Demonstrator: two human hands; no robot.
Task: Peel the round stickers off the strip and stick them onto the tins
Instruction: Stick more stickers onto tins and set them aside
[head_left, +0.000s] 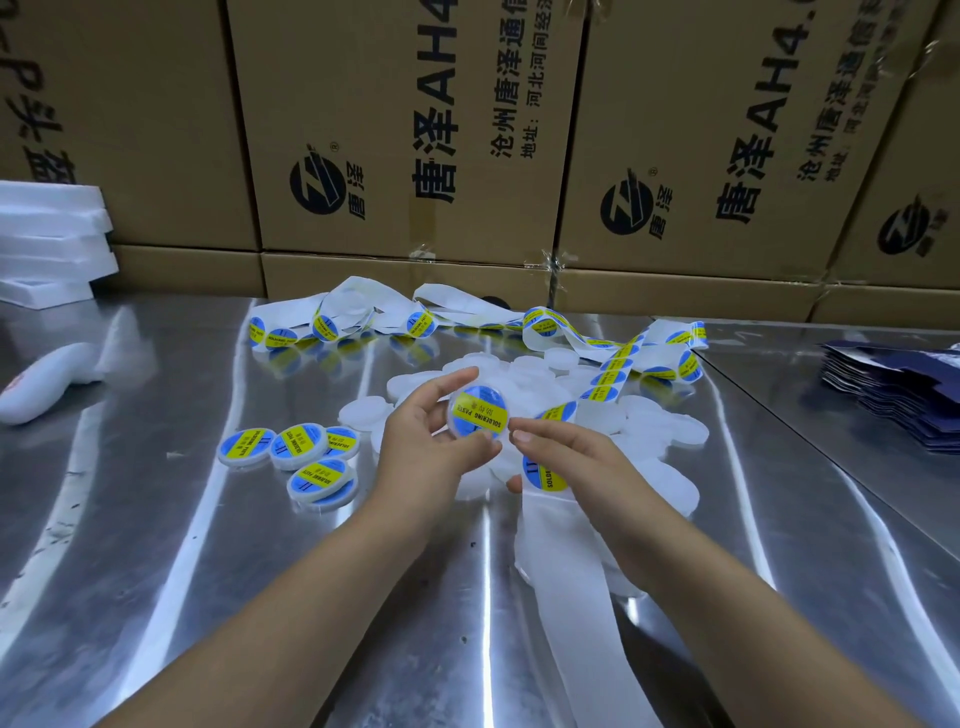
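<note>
Item: stickered tin (478, 410), gripped in my left hand (426, 441), its right edge touched by my right hand (576, 457), which pinches the strip (566, 597) running near-to-far beneath it; finished tins (291, 452) lie left, nearer my left hand; bare tins (670, 434) just beyond.

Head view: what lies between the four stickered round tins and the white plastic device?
Only bare steel tabletop separates the stickered round tins from the white plastic device, in the head view.
</note>
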